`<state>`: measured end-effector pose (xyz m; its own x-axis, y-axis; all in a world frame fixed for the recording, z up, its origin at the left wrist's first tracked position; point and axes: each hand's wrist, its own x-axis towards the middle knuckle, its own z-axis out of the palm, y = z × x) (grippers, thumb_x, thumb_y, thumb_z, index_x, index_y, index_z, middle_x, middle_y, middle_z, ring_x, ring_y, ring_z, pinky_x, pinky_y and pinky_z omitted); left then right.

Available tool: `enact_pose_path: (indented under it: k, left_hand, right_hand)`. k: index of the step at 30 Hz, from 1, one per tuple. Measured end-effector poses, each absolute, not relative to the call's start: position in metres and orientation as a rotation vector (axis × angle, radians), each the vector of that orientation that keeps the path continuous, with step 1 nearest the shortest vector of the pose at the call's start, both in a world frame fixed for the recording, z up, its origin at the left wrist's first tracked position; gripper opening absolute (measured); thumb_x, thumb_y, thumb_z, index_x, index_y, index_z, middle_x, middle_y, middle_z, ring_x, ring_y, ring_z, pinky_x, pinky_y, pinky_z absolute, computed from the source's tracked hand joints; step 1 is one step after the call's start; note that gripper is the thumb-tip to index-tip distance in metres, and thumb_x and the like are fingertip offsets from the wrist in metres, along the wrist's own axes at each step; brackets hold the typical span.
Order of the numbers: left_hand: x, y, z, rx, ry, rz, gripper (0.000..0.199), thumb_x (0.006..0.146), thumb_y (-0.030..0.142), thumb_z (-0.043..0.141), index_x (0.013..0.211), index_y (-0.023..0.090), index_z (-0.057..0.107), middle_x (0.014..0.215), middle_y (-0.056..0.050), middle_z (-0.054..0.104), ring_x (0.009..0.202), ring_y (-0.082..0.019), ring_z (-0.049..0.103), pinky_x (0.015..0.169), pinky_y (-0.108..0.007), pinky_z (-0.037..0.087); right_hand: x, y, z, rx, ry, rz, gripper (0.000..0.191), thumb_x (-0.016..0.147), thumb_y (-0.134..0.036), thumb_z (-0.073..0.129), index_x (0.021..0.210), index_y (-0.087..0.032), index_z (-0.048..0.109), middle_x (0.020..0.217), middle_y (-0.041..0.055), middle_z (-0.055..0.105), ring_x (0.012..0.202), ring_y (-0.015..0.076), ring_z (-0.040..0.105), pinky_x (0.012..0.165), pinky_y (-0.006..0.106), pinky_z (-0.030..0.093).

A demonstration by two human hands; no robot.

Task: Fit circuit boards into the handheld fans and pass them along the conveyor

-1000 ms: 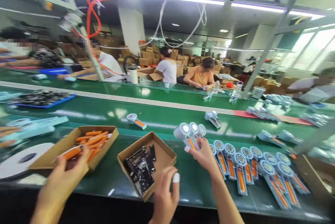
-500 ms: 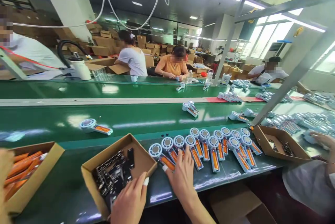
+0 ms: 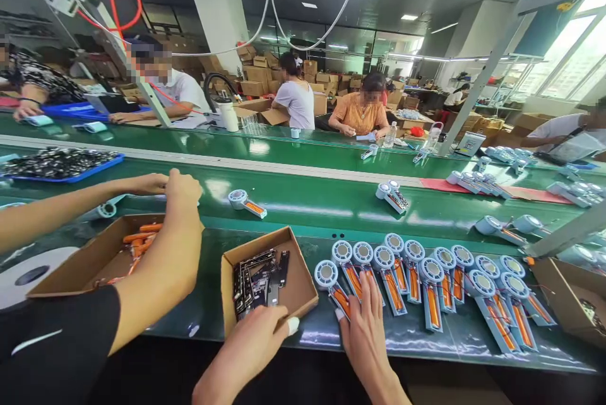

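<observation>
My left hand [image 3: 255, 345] lies over the near edge of a cardboard box [image 3: 303, 294] that holds dark circuit boards [image 3: 258, 282]. Its thumb, tipped with a white cover, stands apart from the fingers, and I make out nothing held. Fingers stretched, my right hand [image 3: 368, 335] rests at the left front of a group of light-blue handheld fan bodies [image 3: 432, 288]. Its fingertips reach onto the handles, which show orange inserts. By its thumb is the leftmost fan body [image 3: 326, 274], with a round head and an orange strip in the handle.
At left a co-worker's arm [image 3: 163, 253] reaches across a box of orange parts [image 3: 101, 257], beside a white roll [image 3: 38, 275]. A green conveyor [image 3: 307, 203] carries a few fan bodies. A blue tray [image 3: 89, 168] of dark parts lies far left. A metal post [image 3: 568, 231] slants at right.
My view has swung left, bringing the co-worker's arm and the blue tray into sight. Both hands keep nearly the same places beside the board box and the fan bodies.
</observation>
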<state>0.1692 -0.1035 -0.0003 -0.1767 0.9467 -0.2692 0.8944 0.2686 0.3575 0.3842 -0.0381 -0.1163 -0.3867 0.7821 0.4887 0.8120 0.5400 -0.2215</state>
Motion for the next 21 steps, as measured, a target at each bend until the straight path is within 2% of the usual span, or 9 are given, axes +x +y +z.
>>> enact_pose_path:
  k: [2,4,5,7,11,14,16,18,21]
  left_hand:
    - [0.162,-0.090,0.003,1.649,2.209,0.136,0.033,0.099,0.027,0.042,0.080,0.024,0.069,0.087,-0.007,0.078,0.086,-0.025,0.073,0.068,-0.028,0.045]
    - [0.158,-0.068,0.004,1.600,2.341,0.081,0.039,0.102,0.025,0.034,0.091,0.017,0.070,0.096,-0.015,0.077,0.092,-0.029,0.073,0.074,-0.033,0.049]
    - [0.157,-0.055,0.003,1.579,2.386,0.057,0.038,0.103,0.024,0.034,0.097,0.013,0.070,0.101,-0.019,0.076,0.096,-0.030,0.072,0.078,-0.037,0.050]
    - [0.156,-0.033,-0.002,1.552,2.422,0.003,0.029,0.102,0.028,0.046,0.106,0.009,0.068,0.108,-0.019,0.074,0.100,-0.028,0.071,0.085,-0.042,0.053]
    - [0.155,-0.008,-0.014,1.518,2.418,-0.063,0.036,0.095,0.038,0.065,0.124,0.017,0.061,0.123,-0.009,0.066,0.105,-0.023,0.067,0.088,-0.045,0.057]
    - [0.150,-0.006,-0.015,1.507,2.431,-0.025,0.028,0.095,0.032,0.063,0.116,0.013,0.065,0.116,-0.011,0.069,0.101,-0.024,0.068,0.087,-0.045,0.057]
    - [0.143,-0.010,-0.011,1.501,2.469,0.060,0.021,0.096,0.023,0.055,0.098,0.009,0.070,0.102,-0.016,0.073,0.097,-0.030,0.071,0.084,-0.046,0.056]
    - [0.135,-0.018,-0.004,1.502,2.522,0.212,0.030,0.094,0.019,0.044,0.090,0.010,0.072,0.096,-0.021,0.073,0.097,-0.035,0.070,0.084,-0.047,0.054]
    - [0.130,-0.037,0.008,1.502,2.575,0.509,0.039,0.093,0.027,0.036,0.104,0.014,0.070,0.109,-0.017,0.072,0.103,-0.031,0.069,0.088,-0.040,0.054]
  right_hand:
    - [0.399,-0.048,-0.116,-1.244,-2.224,-0.099,0.018,0.086,-0.012,0.058,0.102,-0.018,0.064,0.162,0.0167,0.031,0.151,0.0392,0.024,0.116,0.061,0.033]
    - [0.411,-0.054,-0.115,-1.217,-2.226,-0.107,0.013,0.088,-0.016,0.057,0.098,-0.020,0.063,0.161,0.0140,0.033,0.150,0.0391,0.026,0.114,0.062,0.035]
    - [0.415,-0.056,-0.114,-1.213,-2.223,-0.102,0.010,0.088,-0.017,0.058,0.096,-0.021,0.063,0.160,0.0132,0.034,0.149,0.0396,0.027,0.113,0.062,0.036]
    - [0.417,-0.061,-0.113,-1.229,-2.199,-0.081,0.011,0.087,-0.018,0.058,0.097,-0.021,0.063,0.161,0.0131,0.033,0.149,0.0411,0.027,0.111,0.062,0.038]
    - [0.411,-0.075,-0.109,-1.255,-2.198,-0.068,0.036,0.085,-0.014,0.058,0.120,-0.019,0.060,0.164,0.0148,0.026,0.151,0.0414,0.022,0.112,0.062,0.038]
    - [0.413,-0.085,-0.102,-1.222,-2.276,-0.029,0.049,0.086,-0.017,0.059,0.134,-0.019,0.053,0.163,0.0170,0.027,0.151,0.0412,0.023,0.111,0.061,0.041]
    - [0.420,-0.089,-0.096,-1.197,-2.304,0.056,0.053,0.088,-0.022,0.061,0.140,-0.020,0.049,0.159,0.0177,0.033,0.149,0.0405,0.028,0.109,0.059,0.044]
    - [0.426,-0.089,-0.087,-1.181,-2.254,0.162,0.049,0.091,-0.023,0.059,0.139,-0.022,0.049,0.150,0.0170,0.046,0.141,0.0369,0.042,0.106,0.053,0.049]
    - [0.426,-0.081,-0.068,-1.121,-2.147,0.319,0.033,0.094,-0.014,0.049,0.125,-0.023,0.056,0.119,0.0123,0.063,0.109,0.0262,0.064,0.091,0.040,0.057]
